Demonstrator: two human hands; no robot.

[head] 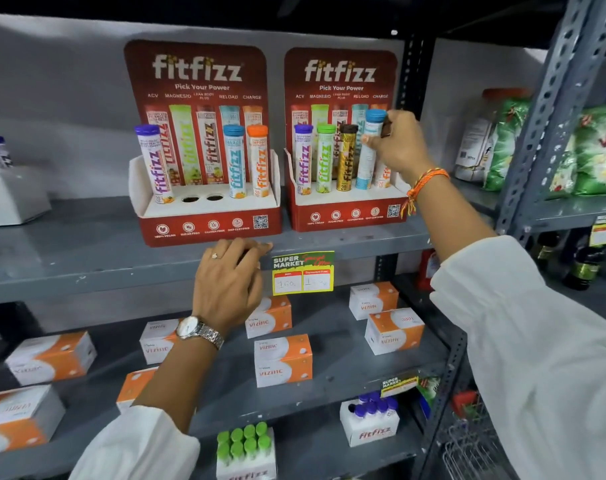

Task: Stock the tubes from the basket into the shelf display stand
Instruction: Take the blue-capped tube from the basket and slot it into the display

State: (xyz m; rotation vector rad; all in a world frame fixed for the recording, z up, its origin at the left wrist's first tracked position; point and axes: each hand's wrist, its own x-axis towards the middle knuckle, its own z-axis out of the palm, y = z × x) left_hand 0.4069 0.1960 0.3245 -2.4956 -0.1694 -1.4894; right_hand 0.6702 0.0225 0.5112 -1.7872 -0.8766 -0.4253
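Observation:
Two red fitfizz display stands sit on the grey shelf. The left stand holds a purple tube, a blue tube and an orange tube, with two empty holes between them. The right stand holds purple, green and gold tubes plus an orange one behind my hand. My right hand grips a blue-capped tube, tilted, its base down at the fourth slot of the right stand. My left hand rests on the shelf's front edge below the left stand, holding nothing. The wire basket shows at the lower right.
A yellow price tag hangs on the shelf edge. Orange and white vizinc boxes fill the shelf below. White fitfizz cartons with green caps and purple caps sit lower. Green bags lie on the right rack.

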